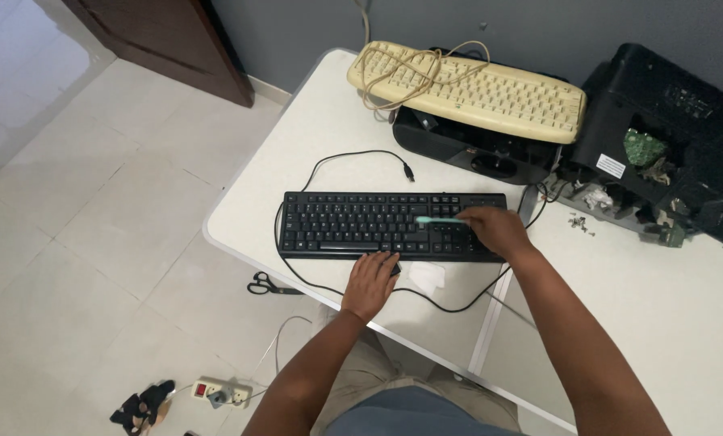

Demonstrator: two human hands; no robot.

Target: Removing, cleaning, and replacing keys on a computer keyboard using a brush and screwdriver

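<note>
Your left hand (369, 282) lies nearest you, fingers spread flat and holding nothing, pressing the near edge of the black keyboard (361, 224) at the near side of the white bench (329, 121). Your right hand (497, 229) is closed around a light green toothbrush (440, 220), whose head rests on the keys right of centre. A small white cloth (427, 275) lies just near the keyboard.

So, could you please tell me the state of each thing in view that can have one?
Black flat plastic keyboard: flat on the white table, cable unplugged.
Light turquoise toothbrush: held over the black keys.
Right hand: closed on the toothbrush.
Left hand: resting on the keyboard's front edge.
Cream plastic keyboard: propped on a black device, cable coiled on top.
Black opened machine: casing open, green board exposed.
Black-handled scissors: on the floor.
</note>
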